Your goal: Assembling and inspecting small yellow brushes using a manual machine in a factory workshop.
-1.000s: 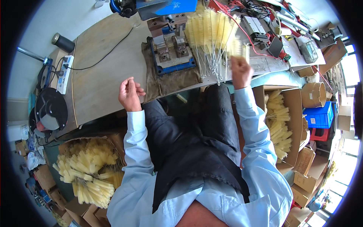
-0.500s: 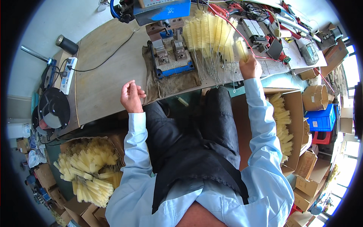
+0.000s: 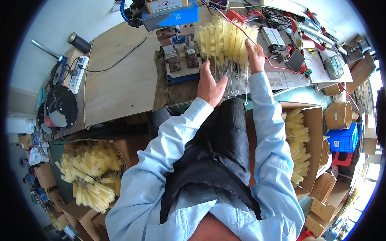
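A fanned pile of pale yellow bottle brushes lies on the bench, their looped wire stems pointing toward me and past the bench edge. At the near left of the pile is my left hand, open, with the thumb apart from the fingers beside the wire stems. Along the pile's right side my right hand stands upright with its fingers stretched, against or very near the bristles; its palm side is partly hidden. Just left of the pile stands a small press fixture with metal blocks on a blue base.
A blue press head hangs over the fixture. A red cable crosses behind my right hand. Boxes of brushes stand at lower left and right. A power strip and a black reel-like disc are at the bench's left end.
My left hand has moved right, from the bench's front edge to the brush stems. My right hand has gone up and left to the pile; the single brush it held is no longer distinct.
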Available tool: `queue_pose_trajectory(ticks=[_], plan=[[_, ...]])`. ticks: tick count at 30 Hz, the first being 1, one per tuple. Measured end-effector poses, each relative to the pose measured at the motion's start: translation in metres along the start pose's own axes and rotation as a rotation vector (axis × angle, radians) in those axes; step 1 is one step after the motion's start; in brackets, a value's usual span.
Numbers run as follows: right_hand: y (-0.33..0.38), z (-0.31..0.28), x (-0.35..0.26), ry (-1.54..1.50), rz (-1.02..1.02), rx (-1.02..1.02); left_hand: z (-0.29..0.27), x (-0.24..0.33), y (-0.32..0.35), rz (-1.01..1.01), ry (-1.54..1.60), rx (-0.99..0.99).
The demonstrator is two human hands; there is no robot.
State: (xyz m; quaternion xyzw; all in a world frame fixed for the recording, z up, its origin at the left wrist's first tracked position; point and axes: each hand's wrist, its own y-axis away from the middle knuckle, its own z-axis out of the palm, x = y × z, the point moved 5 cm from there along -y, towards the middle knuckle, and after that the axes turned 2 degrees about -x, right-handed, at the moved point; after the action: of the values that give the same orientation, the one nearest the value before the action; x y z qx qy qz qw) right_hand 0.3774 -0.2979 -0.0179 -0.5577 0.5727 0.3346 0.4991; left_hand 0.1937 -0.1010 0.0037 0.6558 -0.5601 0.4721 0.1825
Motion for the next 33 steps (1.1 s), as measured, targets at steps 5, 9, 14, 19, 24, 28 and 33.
queue_pose_trajectory(ticks=[5,9,14,19,24,28,33], plan=[[0.040,0.031,-0.025,-0.007,-0.020,0.000,0.035,-0.003,-0.046,-0.163,0.532,0.065],[0.064,0.053,-0.038,0.300,-0.020,-0.060,0.066,0.000,-0.070,-0.368,0.650,-0.040],[0.053,0.049,-0.044,0.444,-0.020,-0.162,0.064,-0.011,-0.079,-0.485,0.996,-0.168],[0.053,0.055,-0.052,0.592,-0.045,-0.284,0.052,-0.032,-0.095,-0.513,1.035,-0.073],[0.045,0.070,-0.058,0.794,-0.018,-0.227,0.073,-0.040,-0.112,-0.557,0.730,-0.042],[0.035,0.074,-0.045,0.774,0.006,-0.159,0.075,-0.025,-0.108,-0.549,0.764,-0.076],[0.019,0.060,-0.028,0.537,-0.066,-0.103,0.064,0.003,-0.096,-0.480,1.069,-0.177]])
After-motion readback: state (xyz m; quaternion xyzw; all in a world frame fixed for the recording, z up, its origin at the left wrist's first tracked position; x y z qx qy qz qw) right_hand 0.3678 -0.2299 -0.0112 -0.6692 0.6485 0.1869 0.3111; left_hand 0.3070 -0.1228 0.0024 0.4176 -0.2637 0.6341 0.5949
